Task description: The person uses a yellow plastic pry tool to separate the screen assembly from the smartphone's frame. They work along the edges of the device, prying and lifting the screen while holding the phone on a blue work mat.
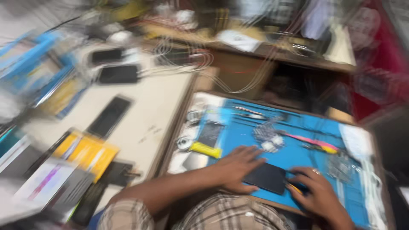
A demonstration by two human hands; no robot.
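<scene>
At lower centre, the left hand [238, 168] pins a dark phone [267, 178] on the blue mat [298, 157]; the right hand [317, 194] grips a yellow-tipped tool [294, 188] at its edge, seemingly prying; steady leverage comes next.

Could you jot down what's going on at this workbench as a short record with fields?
Setting: cluttered repair bench; picture blurred by motion
Work surface: blue mat
Left hand: resting on a dark phone, steadying it
Right hand: at the phone's right edge, gripping a small yellow-tipped tool
On the mat: pink and yellow tools, small parts too blurred to name
Left bench: several dark phones, yellow packets
Behind: white cables
</scene>
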